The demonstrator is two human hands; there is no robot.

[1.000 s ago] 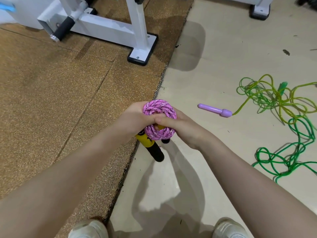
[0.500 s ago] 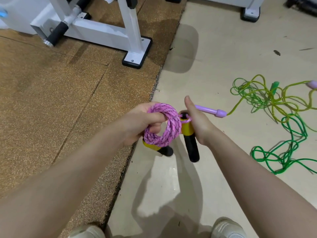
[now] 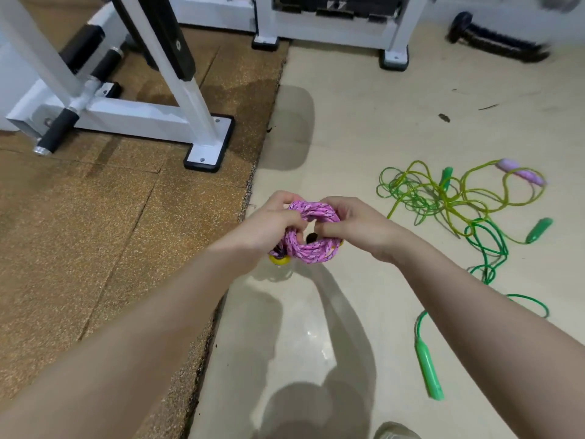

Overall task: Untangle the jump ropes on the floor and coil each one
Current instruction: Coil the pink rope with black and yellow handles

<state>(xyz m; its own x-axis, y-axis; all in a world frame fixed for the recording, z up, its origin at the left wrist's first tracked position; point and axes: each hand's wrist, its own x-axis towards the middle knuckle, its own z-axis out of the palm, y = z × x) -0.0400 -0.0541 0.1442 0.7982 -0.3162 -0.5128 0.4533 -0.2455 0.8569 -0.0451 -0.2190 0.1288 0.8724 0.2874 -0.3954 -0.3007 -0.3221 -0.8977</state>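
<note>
A person's left hand [image 3: 272, 224] and right hand [image 3: 354, 224] grip a coiled pink braided jump rope [image 3: 311, 231] above the beige floor [image 3: 348, 128], left of tangled green plastic ropes [image 3: 443, 198].

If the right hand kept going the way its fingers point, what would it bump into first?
The right hand grips the pink rope coil, fingers pointing left across it. Going straight on, it would probably meet the left hand first, which holds the coil's other side.

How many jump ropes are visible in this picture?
3. The pink braided rope is coiled in both hands. The yellow-green plastic rope and dark green plastic rope lie tangled together on the floor at right.
</note>
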